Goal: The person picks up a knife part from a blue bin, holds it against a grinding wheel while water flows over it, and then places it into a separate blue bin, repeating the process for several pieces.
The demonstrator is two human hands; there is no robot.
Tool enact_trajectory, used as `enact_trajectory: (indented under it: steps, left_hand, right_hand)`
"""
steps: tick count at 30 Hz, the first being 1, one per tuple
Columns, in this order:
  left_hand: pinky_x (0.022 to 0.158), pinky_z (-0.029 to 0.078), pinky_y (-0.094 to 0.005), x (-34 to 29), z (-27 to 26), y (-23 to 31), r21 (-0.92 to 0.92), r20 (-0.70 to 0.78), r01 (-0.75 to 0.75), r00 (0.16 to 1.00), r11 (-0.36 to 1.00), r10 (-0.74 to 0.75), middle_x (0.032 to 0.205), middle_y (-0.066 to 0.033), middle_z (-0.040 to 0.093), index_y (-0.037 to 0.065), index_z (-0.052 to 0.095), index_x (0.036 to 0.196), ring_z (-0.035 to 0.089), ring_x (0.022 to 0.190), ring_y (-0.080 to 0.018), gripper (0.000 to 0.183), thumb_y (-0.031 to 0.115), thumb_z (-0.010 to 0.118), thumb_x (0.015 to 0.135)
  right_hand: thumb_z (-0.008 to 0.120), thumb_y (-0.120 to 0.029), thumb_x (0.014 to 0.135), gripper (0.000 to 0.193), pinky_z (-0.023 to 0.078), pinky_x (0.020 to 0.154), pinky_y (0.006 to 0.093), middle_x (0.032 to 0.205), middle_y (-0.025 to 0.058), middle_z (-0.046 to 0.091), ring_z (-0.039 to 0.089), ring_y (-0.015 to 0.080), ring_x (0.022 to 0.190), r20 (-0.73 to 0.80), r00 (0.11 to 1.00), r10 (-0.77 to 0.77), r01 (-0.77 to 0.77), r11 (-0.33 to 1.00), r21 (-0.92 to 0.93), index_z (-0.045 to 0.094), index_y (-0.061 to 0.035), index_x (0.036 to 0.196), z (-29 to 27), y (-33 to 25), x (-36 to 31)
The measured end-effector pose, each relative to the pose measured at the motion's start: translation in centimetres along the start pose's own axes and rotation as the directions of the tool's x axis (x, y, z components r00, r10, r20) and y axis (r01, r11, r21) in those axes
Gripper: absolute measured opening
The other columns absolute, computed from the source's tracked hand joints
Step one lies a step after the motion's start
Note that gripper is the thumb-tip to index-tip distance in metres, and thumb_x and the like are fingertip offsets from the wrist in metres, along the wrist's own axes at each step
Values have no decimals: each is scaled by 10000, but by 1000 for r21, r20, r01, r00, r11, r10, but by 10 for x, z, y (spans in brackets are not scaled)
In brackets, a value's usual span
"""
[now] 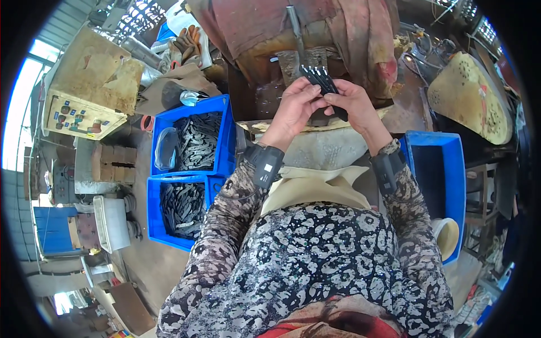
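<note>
Both hands are raised in front of me, holding a small fan of dark, flat metal pieces point(326, 83) with bright tips pointing away. My left hand point(296, 106) pinches the fan from its left side, fingers closed. From the other side, my right hand point(354, 101) grips the same pieces, its thumb near the left one. The lower ends stick out below the fingers. Just beyond the hands is a work machine draped in reddish-brown cloth point(360, 34), with an upright metal rod point(293, 25) and a wet, brown hollow point(269, 93).
Two blue bins of flat metal pieces stand left, one farther point(226, 132) and one nearer point(169, 241). At right, a blue bin point(455, 169) has a cream bucket point(447, 239) at its near end. A yellowed control box point(90, 84) and work gloves point(187, 45) are far left.
</note>
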State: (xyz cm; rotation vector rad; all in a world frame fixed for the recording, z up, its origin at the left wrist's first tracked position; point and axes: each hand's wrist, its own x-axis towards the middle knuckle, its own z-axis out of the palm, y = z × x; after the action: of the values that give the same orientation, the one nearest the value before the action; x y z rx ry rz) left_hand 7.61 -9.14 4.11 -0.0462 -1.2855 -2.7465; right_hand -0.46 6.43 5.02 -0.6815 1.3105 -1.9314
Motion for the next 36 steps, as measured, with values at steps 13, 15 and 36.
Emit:
enact_trajectory:
  steps: [13, 15, 36]
  left_hand:
    - [838, 541, -429, -1, 20, -3, 47, -134, -59, 989, 997, 64, 1077, -177, 625, 22, 507, 1056, 615, 1041, -307, 118, 85, 515, 957]
    - [810, 538, -438, 7, -15, -9, 56, -147, -87, 985, 995, 94, 1077, -184, 593, 58, 477, 1027, 603, 1038, -328, 76, 81, 503, 959]
    - [1014, 410, -494, 33, -111, 1, 322, -346, 154, 937, 934, -36, 1367, -220, 458, 69, 392, 1222, 476, 1247, -370, 249, 101, 444, 981]
  right_hand:
    - [580, -291, 944, 282, 527, 584, 258, 905, 24, 648, 653, 127, 767, -389, 906, 169, -252, 953, -171, 624, -131, 1171, -25, -20, -48]
    - [550, -304, 943, 262, 492, 547, 319, 775, 91, 663, 665, 187, 698, -471, 881, -41, -296, 729, -617, 640, -78, 1041, -47, -18, -77]
    - [530, -156, 820, 264, 526, 806, 456, 1014, 213, 678, 656, 369, 963, -970, -51, -240, -996, -64, 68, 713, -42, 974, -208, 20, -491]
